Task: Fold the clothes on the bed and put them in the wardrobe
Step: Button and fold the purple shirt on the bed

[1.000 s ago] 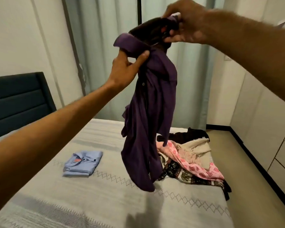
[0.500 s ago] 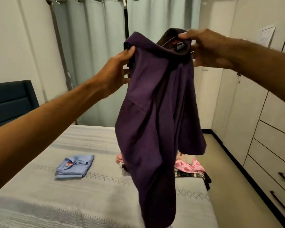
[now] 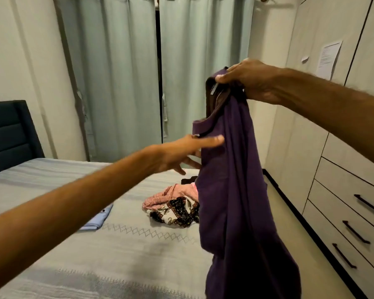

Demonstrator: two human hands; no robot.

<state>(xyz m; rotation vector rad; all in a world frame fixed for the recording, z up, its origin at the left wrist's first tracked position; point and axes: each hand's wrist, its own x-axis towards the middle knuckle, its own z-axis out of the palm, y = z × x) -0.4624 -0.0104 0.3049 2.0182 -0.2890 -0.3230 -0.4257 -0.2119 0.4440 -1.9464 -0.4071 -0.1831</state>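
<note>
Letting go of the collar, the left hand [image 3: 177, 152] now reaches spread-fingered toward the purple shirt [image 3: 235, 190]. Only the right hand [image 3: 251, 80] pinches it, dangling above the bed [image 3: 117, 255], so it needs regripping before folding.

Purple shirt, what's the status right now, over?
Right hand grips purple shirt at collar, hanging above bed. Left hand open, fingers at its edge. Unfolded pile waiting; blue shirt folded.
</note>
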